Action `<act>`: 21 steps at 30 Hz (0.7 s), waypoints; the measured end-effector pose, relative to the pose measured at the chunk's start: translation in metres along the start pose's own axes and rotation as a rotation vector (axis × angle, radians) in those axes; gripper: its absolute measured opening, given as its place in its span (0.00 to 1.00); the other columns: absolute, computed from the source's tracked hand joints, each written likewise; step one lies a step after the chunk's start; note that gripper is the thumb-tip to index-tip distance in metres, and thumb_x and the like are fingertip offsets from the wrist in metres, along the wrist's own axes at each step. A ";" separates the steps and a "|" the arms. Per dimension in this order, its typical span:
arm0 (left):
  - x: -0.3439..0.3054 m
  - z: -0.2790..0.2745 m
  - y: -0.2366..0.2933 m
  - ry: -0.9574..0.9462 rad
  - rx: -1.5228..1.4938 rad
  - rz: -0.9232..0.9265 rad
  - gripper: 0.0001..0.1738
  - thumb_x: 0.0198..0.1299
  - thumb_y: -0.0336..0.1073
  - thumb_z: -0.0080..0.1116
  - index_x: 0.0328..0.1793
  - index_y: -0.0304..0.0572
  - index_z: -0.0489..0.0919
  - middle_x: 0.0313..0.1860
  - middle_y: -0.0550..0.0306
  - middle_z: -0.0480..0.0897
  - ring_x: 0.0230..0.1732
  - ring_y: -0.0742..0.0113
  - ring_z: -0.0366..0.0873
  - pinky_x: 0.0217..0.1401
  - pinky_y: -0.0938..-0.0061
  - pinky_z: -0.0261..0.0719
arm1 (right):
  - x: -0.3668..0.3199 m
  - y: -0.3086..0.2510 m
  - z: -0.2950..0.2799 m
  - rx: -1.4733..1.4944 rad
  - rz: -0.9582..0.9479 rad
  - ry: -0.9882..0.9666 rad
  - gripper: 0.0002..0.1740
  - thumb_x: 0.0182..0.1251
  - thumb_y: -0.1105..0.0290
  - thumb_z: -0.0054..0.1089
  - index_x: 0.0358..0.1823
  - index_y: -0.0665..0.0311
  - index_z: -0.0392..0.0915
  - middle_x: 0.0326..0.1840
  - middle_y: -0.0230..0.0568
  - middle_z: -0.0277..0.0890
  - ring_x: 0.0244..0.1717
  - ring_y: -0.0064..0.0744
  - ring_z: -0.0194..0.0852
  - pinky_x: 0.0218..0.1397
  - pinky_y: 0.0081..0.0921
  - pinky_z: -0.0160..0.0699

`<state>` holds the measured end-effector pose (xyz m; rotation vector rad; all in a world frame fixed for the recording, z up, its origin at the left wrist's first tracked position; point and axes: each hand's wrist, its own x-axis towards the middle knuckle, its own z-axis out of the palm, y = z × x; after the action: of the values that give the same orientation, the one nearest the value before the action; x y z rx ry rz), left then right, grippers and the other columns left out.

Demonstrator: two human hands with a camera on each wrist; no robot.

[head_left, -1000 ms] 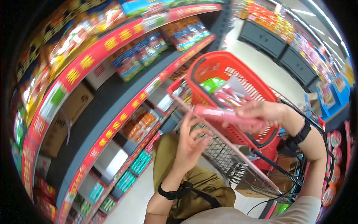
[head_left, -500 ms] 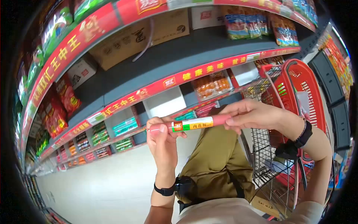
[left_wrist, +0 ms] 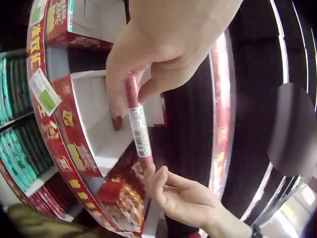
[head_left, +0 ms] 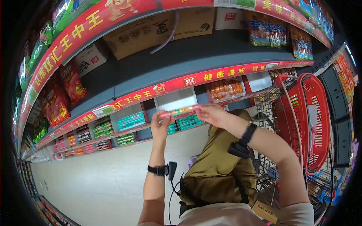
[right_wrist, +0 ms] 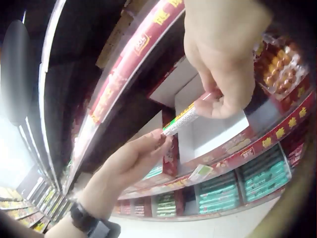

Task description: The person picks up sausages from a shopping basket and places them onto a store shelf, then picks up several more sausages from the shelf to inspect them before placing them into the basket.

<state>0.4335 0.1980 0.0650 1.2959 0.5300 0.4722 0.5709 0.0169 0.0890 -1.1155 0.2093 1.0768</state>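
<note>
A pink packaged sausage with a green, yellow and white label is held level between both hands in the head view. My left hand pinches one end with thumb and fingers. At the other end, my right hand grips it between thumb and fingers. Just beyond the sausage is a white-lined display box on the lower shelf. The left wrist view shows the sausage's printed white label facing that camera.
Red-edged shelves stretch across the front, with teal packs and bagged orange sausages on the lower level. Red bags stand at left. A metal cart with a red basket stands close on the right.
The right hand brought the sausage from over the basket to the shelf side, where the left hand took its other end. Both hands then moved farther forward, toward the lower shelf.
</note>
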 end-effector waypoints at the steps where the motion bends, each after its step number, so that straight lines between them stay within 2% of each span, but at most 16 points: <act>1: 0.010 -0.002 0.000 -0.023 0.008 -0.058 0.21 0.58 0.22 0.51 0.59 0.34 0.67 0.48 0.50 0.73 0.40 0.62 0.79 0.42 0.75 0.81 | 0.012 0.001 0.000 0.000 0.004 -0.003 0.12 0.66 0.71 0.52 0.47 0.70 0.68 0.42 0.43 0.73 0.41 0.32 0.74 0.48 0.28 0.78; 2: 0.014 -0.008 -0.006 -0.020 0.012 -0.059 0.21 0.58 0.22 0.51 0.59 0.34 0.67 0.48 0.50 0.73 0.40 0.62 0.79 0.42 0.75 0.81 | 0.022 0.003 0.000 0.023 0.002 0.041 0.12 0.65 0.72 0.52 0.46 0.71 0.67 0.44 0.45 0.72 0.42 0.35 0.74 0.49 0.29 0.79; 4: 0.028 -0.017 -0.023 0.064 0.476 0.077 0.24 0.56 0.22 0.53 0.61 0.37 0.66 0.55 0.47 0.69 0.41 0.61 0.79 0.38 0.76 0.82 | 0.025 0.001 0.003 0.049 -0.005 0.081 0.12 0.65 0.72 0.51 0.46 0.72 0.66 0.46 0.47 0.71 0.44 0.37 0.74 0.49 0.30 0.79; 5: 0.030 -0.024 -0.031 0.051 0.477 0.090 0.24 0.55 0.24 0.54 0.60 0.39 0.68 0.59 0.45 0.66 0.40 0.62 0.79 0.34 0.77 0.82 | 0.021 0.000 0.004 -0.013 0.049 0.115 0.13 0.65 0.72 0.51 0.46 0.73 0.65 0.46 0.48 0.70 0.44 0.39 0.74 0.49 0.31 0.79; 8: 0.028 -0.028 -0.043 -0.034 0.499 0.035 0.21 0.56 0.25 0.55 0.58 0.39 0.71 0.56 0.44 0.68 0.38 0.62 0.79 0.35 0.76 0.81 | -0.008 -0.010 0.000 -0.073 0.107 0.123 0.14 0.64 0.72 0.53 0.47 0.72 0.65 0.47 0.48 0.70 0.45 0.40 0.74 0.49 0.33 0.78; 9: 0.028 -0.028 -0.054 -0.058 0.643 0.209 0.19 0.56 0.26 0.55 0.55 0.40 0.73 0.51 0.45 0.73 0.38 0.63 0.78 0.37 0.74 0.79 | -0.022 -0.017 0.000 -0.105 0.102 0.099 0.15 0.64 0.71 0.54 0.47 0.71 0.65 0.46 0.48 0.70 0.45 0.39 0.74 0.49 0.33 0.78; 10: 0.027 -0.020 -0.052 -0.066 0.642 0.210 0.19 0.56 0.26 0.55 0.55 0.40 0.73 0.51 0.45 0.73 0.38 0.63 0.78 0.37 0.74 0.79 | -0.038 -0.025 -0.001 -0.137 0.097 0.075 0.15 0.63 0.70 0.54 0.48 0.70 0.66 0.46 0.47 0.71 0.45 0.38 0.73 0.48 0.33 0.77; 12: 0.021 0.005 -0.046 -0.216 0.576 0.130 0.18 0.57 0.28 0.55 0.55 0.40 0.74 0.45 0.48 0.77 0.39 0.64 0.78 0.39 0.74 0.77 | -0.072 -0.047 -0.002 -0.175 0.095 0.074 0.15 0.64 0.70 0.54 0.49 0.68 0.67 0.44 0.46 0.73 0.44 0.37 0.75 0.49 0.32 0.77; 13: 0.017 0.020 -0.039 -0.228 0.558 0.088 0.17 0.57 0.29 0.56 0.54 0.40 0.74 0.45 0.51 0.79 0.40 0.66 0.78 0.40 0.75 0.76 | -0.092 -0.060 -0.002 -0.219 0.097 0.068 0.14 0.64 0.70 0.54 0.50 0.66 0.69 0.43 0.45 0.75 0.43 0.37 0.76 0.50 0.32 0.76; 16: 0.009 0.056 -0.027 -0.300 0.553 0.043 0.17 0.58 0.30 0.56 0.54 0.40 0.74 0.47 0.52 0.79 0.41 0.67 0.78 0.40 0.75 0.75 | -0.166 -0.108 -0.005 -0.309 0.035 0.048 0.16 0.64 0.67 0.55 0.50 0.64 0.69 0.42 0.41 0.76 0.39 0.32 0.77 0.46 0.29 0.77; 17: 0.008 0.067 -0.031 -0.341 0.529 0.101 0.16 0.59 0.31 0.56 0.54 0.40 0.74 0.49 0.54 0.79 0.42 0.67 0.78 0.40 0.75 0.76 | -0.190 -0.125 -0.010 -0.341 0.001 0.060 0.17 0.63 0.65 0.56 0.50 0.64 0.69 0.42 0.40 0.75 0.39 0.31 0.77 0.46 0.28 0.77; 19: -0.003 0.093 -0.017 -0.453 0.501 0.169 0.16 0.60 0.32 0.55 0.54 0.40 0.74 0.49 0.54 0.79 0.43 0.67 0.78 0.41 0.75 0.75 | -0.238 -0.157 -0.027 -0.352 -0.127 0.128 0.17 0.66 0.68 0.52 0.54 0.65 0.68 0.41 0.42 0.76 0.37 0.29 0.78 0.37 0.20 0.79; 21: -0.016 0.132 0.005 -0.590 0.433 0.221 0.15 0.60 0.31 0.55 0.54 0.38 0.74 0.48 0.54 0.79 0.44 0.68 0.78 0.42 0.76 0.75 | -0.284 -0.185 -0.054 -0.417 -0.256 0.269 0.16 0.67 0.67 0.50 0.53 0.64 0.69 0.40 0.38 0.75 0.34 0.23 0.76 0.37 0.19 0.77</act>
<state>0.5019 0.0880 0.0964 1.8309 -0.0156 0.1347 0.5893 -0.1997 0.3550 -1.6174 0.0491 0.7556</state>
